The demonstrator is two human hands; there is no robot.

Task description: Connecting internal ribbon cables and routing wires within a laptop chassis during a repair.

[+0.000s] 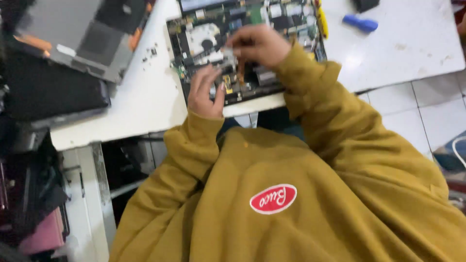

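Mustard sleeves (310, 121) covered both my arms. Nearest me, my left hand (206, 94) lay on the opened laptop (291, 22) at the white table's (145, 97) near edge, fingers stretched, gripping nothing. Just beyond, my right hand (259, 44) pinched a small metal part (228, 52) over the circuit board. Farther off lay a blue-handled tool (360, 23).
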